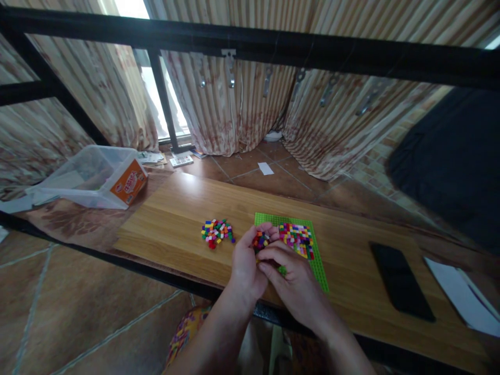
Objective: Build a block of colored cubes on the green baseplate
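My left hand [247,259] is cupped palm up and cradles several small coloured building bricks [261,240]. Over that palm, my right hand [291,270] has thumb and fingers pinched together at the bricks; what lies between its fingertips is too small and hidden to make out. Both hands hover at the near left part of a green studded baseplate [321,271], covering some of it. Rows of mixed-colour bricks [299,239] sit packed on the plate beyond my right hand. To the left, a loose heap of small bricks [217,232] lies on the wooden board.
The wooden board [167,219] carries a black phone-like slab [401,281] at the right, with white paper [463,294] beside it. A clear plastic bin [89,192] with an orange label stands at left. A dark metal bar [250,44] crosses above, before striped curtains [242,104].
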`<act>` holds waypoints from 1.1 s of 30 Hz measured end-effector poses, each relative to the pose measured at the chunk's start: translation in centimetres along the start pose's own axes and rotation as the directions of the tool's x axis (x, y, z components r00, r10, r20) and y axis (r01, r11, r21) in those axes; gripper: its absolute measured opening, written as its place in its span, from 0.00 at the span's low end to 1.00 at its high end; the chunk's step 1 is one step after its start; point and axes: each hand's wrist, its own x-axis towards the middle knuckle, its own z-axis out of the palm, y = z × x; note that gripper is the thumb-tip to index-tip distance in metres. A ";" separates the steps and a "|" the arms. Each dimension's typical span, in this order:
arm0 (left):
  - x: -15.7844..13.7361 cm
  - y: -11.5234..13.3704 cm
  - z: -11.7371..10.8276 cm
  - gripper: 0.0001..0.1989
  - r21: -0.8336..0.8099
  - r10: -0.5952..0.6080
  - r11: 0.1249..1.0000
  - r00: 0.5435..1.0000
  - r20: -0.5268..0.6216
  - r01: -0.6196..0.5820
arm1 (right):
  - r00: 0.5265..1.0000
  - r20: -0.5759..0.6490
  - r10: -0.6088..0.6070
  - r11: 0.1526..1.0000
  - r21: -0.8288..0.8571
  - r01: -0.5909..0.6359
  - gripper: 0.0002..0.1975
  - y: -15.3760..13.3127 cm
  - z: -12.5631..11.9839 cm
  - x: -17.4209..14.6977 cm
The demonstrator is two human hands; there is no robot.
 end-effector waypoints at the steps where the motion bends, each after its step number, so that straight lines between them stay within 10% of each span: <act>1: 0.0 0.0 0.0 0.13 -0.001 0.006 1.000 1.000 0.000 -0.006 | 1.000 -0.005 0.000 1.000 -0.001 0.000 0.07 -0.1 0.1 0.0; 13: 0.4 0.2 -0.1 0.12 -0.113 0.065 0.990 0.989 -0.134 -0.081 | 0.867 -0.444 0.226 0.974 0.111 -0.197 0.11 6.2 -4.8 -0.5; 23: 0.4 0.4 -0.2 0.12 -0.105 0.069 0.991 0.989 -0.133 -0.084 | 0.953 -0.304 0.013 0.953 -0.284 -0.104 0.12 7.1 -2.8 0.7; 33: 0.2 0.6 -0.2 0.11 -0.085 0.061 0.994 0.992 -0.114 -0.071 | 0.950 -0.308 -0.059 0.946 -0.320 -0.045 0.12 8.0 -2.3 1.0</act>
